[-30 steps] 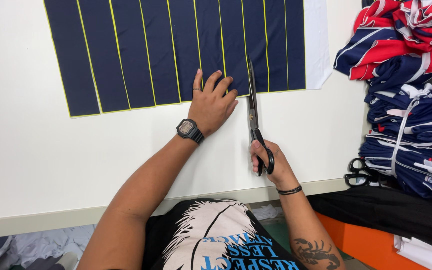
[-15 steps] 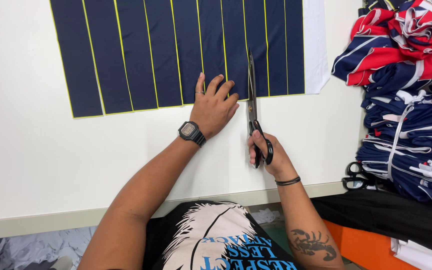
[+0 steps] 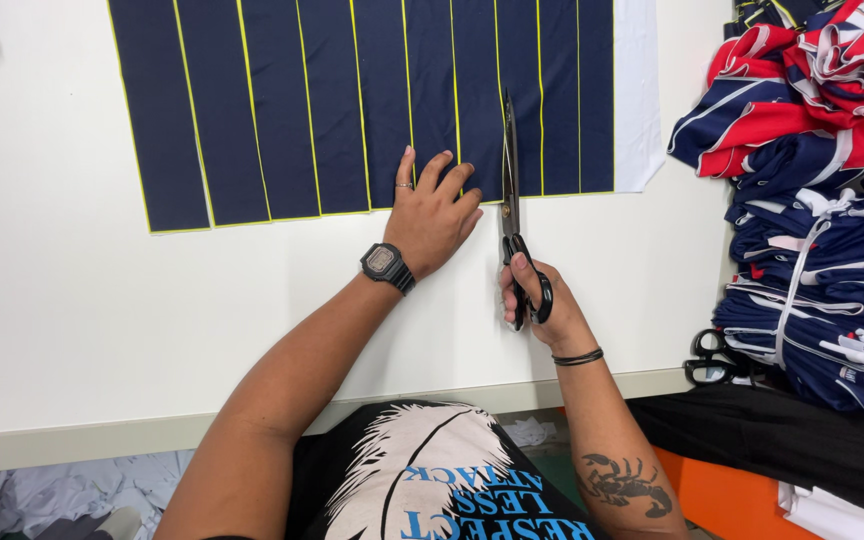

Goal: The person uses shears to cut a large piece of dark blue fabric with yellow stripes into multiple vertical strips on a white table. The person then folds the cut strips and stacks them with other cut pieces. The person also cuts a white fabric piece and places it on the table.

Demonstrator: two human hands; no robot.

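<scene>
A navy blue fabric sheet [image 3: 332, 100] marked with thin yellow lengthwise lines lies flat on the white table [image 3: 82, 320]. My left hand [image 3: 434, 215], with a black watch on the wrist, presses flat on the fabric's near edge, fingers spread. My right hand [image 3: 530, 292] grips black-handled scissors [image 3: 510, 190]. The blades point away from me and run into the fabric along a yellow line, just right of my left hand.
A pile of folded red, navy and white garments [image 3: 812, 180] fills the right side. A second pair of black scissors [image 3: 714, 358] lies at its foot. White cloth [image 3: 637, 90] shows under the fabric's right edge. Scraps lie on the floor below the table edge.
The scissors have advanced farther into the fabric along the yellow line. My left hand stays pressed on the fabric edge beside them.
</scene>
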